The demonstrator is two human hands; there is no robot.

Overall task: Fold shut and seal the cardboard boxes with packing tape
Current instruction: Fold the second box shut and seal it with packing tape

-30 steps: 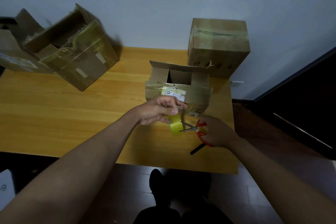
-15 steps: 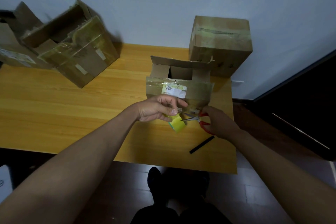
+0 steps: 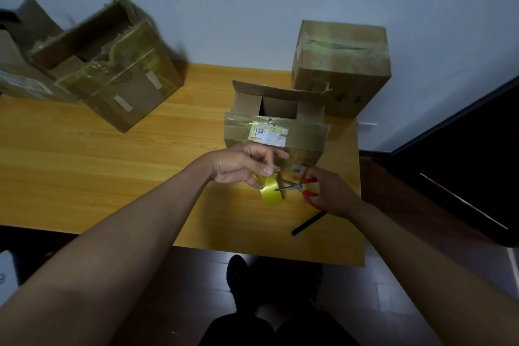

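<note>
On the table (image 3: pixel 84 177): four boxes, one open-topped box (image 3: pixel 276 132) central; one tape roll (image 3: pixel 271 191), pinched by left hand (image 3: pixel 244 167); one scissors (image 3: pixel 297 187), right hand (image 3: pixel 330 194) fingers through handles.

Our left hand (image 3: pixel 244 166) pinches tape roll (image 3: pixel 271 192), roll hanging just below fingers. Our right hand (image 3: pixel 328 194) right of roll, holding scissors (image 3: pixel 297 187); blades point left, tips touching roll. Open box (image 3: pixel 276 126) on table (image 3: pixel 84 171) directly behind both hands. Taped box (image 3: pixel 341 64) behind and right of open box, against wall. Black stick (image 3: pixel 309 223) on table just before right hand. Two more boxes (image 3: pixel 112 70) far left, behind.
</note>
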